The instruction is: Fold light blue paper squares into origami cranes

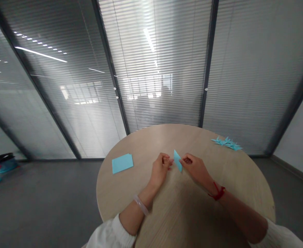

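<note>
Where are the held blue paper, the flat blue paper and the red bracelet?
Held blue paper (177, 160): head view, its middle.
Flat blue paper (122, 163): head view, top face.
Red bracelet (220, 194): head view, its band.

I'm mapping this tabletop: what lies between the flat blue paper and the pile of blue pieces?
Left to right, the head view shows the left hand, a small blue paper and the right hand pinching it.

From afar I saw light blue on the folded paper (177, 161), the sheets (122, 163) and the heaped pieces (227, 143), tan grain on the table (164, 213), red on the bracelet (220, 194), white on the sleeve (112, 233) and pale horizontal stripes across the blinds (164, 113).
</note>
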Demonstrator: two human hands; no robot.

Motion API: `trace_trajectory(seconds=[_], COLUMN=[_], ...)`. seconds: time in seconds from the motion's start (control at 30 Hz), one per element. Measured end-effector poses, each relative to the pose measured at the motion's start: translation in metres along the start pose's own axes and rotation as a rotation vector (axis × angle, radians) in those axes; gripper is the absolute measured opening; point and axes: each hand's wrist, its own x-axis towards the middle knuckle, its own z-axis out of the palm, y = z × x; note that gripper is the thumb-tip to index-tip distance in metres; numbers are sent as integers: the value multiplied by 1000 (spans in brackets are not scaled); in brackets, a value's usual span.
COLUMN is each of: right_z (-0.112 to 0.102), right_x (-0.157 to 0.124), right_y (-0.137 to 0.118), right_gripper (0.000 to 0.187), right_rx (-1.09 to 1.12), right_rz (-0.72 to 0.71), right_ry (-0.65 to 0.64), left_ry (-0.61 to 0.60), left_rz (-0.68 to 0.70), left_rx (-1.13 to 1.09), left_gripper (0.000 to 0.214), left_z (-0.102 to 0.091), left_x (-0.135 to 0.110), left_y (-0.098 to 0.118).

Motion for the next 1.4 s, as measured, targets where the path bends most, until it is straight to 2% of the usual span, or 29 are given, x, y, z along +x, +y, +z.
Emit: trace_trajectory(seconds=[0.13, 0.27, 0.4, 0.53, 0.67, 1.03, 1.27, 1.4], right_z=[2, 3, 3, 4, 4, 3, 1, -1], right_x=[-3, -5, -5, -5, -5, -5, -5, -6], right_y=[-2, -3, -4, 0, 3, 4, -1, -7], right_gripper=[17, 13, 8, 23, 33, 25, 11, 16], right_rx=[-196, -167, -92, -107, -131, -139, -116, -106], right_rz=[-153, -285, -380, -490, -504, -504, -521, -514], right_ry=[44, 6, -43, -126, -215, -257, -260, -271], left_ry=[-114, -198, -193, -126, -99, -112, -143, -149], left_rz=[-9, -15, -42, -80, -156, -184, -191, -201], left_rx=[-51, -124, -186, -206, -242, -202, -173, -190], left_gripper=[23, 29, 33, 37, 38, 32, 30, 29], left_z=[4, 8, 6, -1, -6, -7, -7, -6], left_x=[-3, -4, -2, 2, 3, 6, 7, 7], left_y=[0, 0, 2, 6, 8, -2, -6, -6])
